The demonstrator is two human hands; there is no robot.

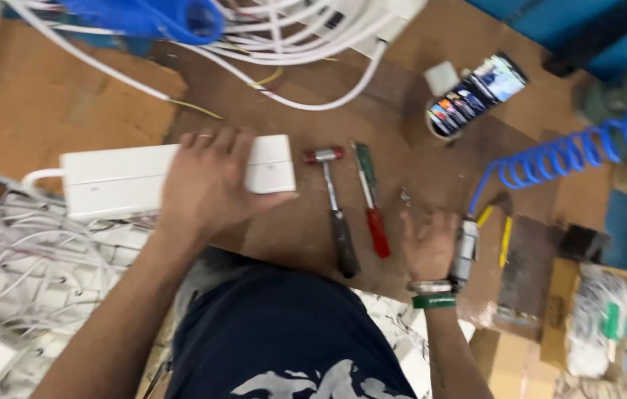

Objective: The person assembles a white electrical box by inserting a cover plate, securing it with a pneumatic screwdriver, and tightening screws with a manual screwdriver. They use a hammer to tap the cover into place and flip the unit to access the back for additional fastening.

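A workshop is showing here: a hammer (334,210) and screwdriver (370,198) are lying on the worn wooden tabletop (106,96), white cables (284,37) piling at its far edge, a blue coiled air hose (572,151) trailing right.

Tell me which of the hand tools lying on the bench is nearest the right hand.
The red-handled screwdriver lies closest to the right hand, its handle end just left of the fingers. The hammer with the black handle lies farther left, beyond the screwdriver.
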